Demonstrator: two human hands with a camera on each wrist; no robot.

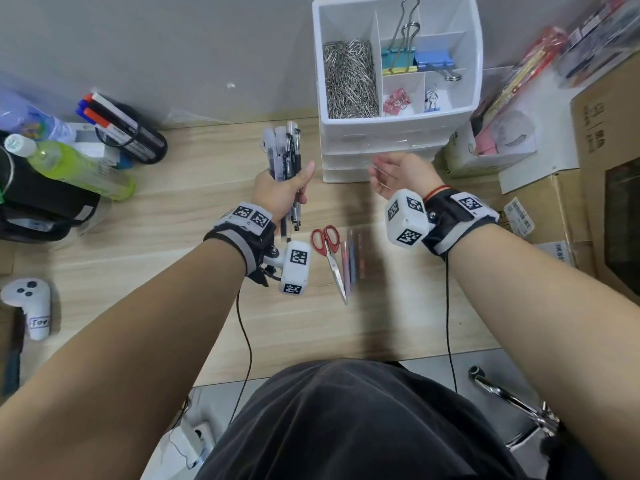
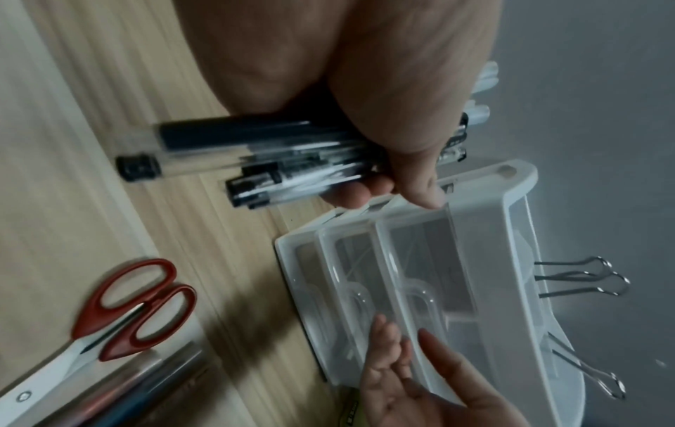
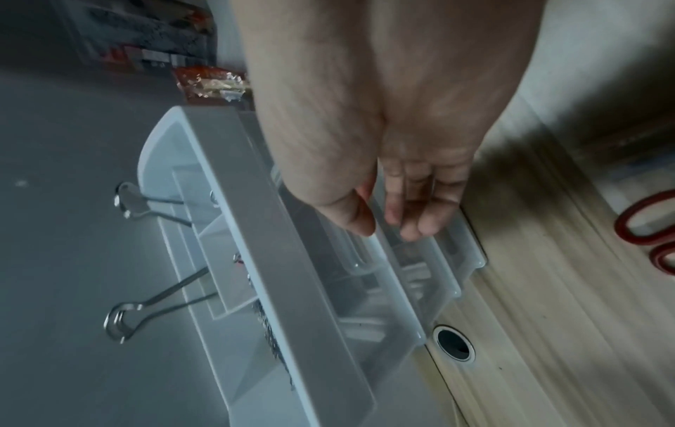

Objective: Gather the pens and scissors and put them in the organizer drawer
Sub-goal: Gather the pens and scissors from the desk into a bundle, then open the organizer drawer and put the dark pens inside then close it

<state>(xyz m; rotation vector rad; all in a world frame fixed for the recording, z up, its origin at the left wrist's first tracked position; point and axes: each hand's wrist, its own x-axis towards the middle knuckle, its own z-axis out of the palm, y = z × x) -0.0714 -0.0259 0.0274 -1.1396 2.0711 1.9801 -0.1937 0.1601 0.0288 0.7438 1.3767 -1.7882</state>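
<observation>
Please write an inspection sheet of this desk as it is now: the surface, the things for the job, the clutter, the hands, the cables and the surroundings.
Surface: light wooden desk, with a round cable hole near the organizer.
Job's things: bundle of pens held upright; scissors lying flat beside a few loose pens; organizer with its drawers shut.
Clutter: marker holder, green bottle, white controller, cardboard boxes.
Hands: left hand grips the pen bundle; right hand open, fingers at the drawer fronts.
Cables: a thin black cable hangs from each wrist.
Surroundings: grey wall; chair base on the floor.
</observation>
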